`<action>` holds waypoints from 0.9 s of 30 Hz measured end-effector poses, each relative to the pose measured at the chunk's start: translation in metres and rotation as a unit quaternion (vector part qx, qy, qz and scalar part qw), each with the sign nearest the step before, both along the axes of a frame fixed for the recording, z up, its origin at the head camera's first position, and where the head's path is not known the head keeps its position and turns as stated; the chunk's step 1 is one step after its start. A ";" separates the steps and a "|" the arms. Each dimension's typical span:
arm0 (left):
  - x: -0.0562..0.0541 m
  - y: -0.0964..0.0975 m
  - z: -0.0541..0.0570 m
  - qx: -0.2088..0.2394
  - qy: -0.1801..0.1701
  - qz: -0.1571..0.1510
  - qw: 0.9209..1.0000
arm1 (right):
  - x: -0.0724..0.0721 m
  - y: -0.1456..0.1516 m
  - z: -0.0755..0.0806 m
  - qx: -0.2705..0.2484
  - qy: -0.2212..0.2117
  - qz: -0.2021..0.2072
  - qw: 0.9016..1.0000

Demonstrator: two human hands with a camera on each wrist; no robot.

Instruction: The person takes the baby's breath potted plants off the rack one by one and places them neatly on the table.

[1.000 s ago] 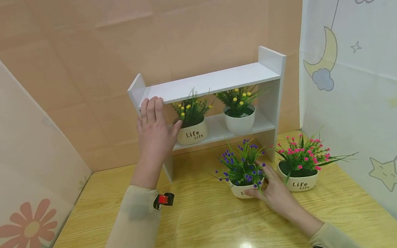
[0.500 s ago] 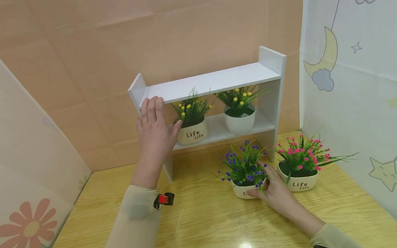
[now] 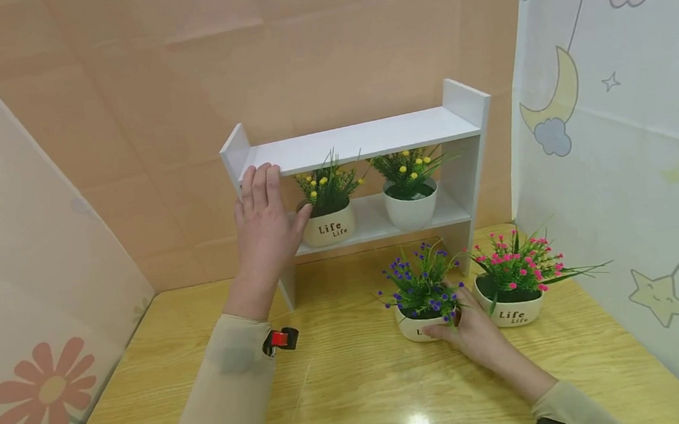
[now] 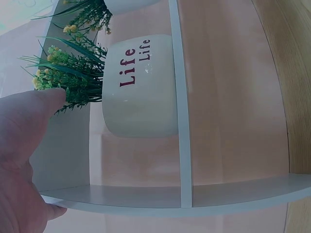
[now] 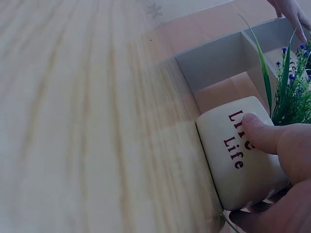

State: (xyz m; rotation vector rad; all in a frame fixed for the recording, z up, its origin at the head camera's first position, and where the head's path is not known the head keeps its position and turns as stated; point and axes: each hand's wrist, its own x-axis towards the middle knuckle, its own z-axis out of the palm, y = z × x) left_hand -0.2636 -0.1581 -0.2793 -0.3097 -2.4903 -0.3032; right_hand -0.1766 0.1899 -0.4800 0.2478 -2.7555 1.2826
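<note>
My right hand (image 3: 476,328) grips a cream flowerpot (image 5: 238,160) of purple flowers (image 3: 423,286) from its right side, thumb across the "Life" lettering at the front. The pot stands upright on the wooden table, in front of the shelf's right half. With straight fingers over the front edge, my left hand (image 3: 265,222) rests on the top board of the white shelf (image 3: 357,140) at its left end. Its thumb points toward a pot of yellow flowers (image 4: 141,97) on the middle board. Beside that stands a rounder white pot (image 3: 411,208), also with yellow flowers.
A pot of pink flowers (image 3: 511,308) stands on the table (image 3: 343,375) just right of my right hand, its long leaves reaching right. Printed fabric walls (image 3: 627,143) close in both sides, and a tan backdrop (image 3: 299,52) hangs behind the shelf.
The purple-flower pot has shifted slightly to the right and toward me, with my right hand still holding it. My left hand stays on the shelf.
</note>
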 end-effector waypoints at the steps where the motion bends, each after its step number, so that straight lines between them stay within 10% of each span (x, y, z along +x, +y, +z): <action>1: 0.000 0.000 0.000 0.000 0.000 0.000 1.000 | 0.000 0.000 0.000 0.002 0.003 0.003 1.000; 27: 0.001 0.000 0.001 0.004 0.000 -0.001 1.000 | 0.006 -0.001 0.006 0.023 0.025 0.028 0.999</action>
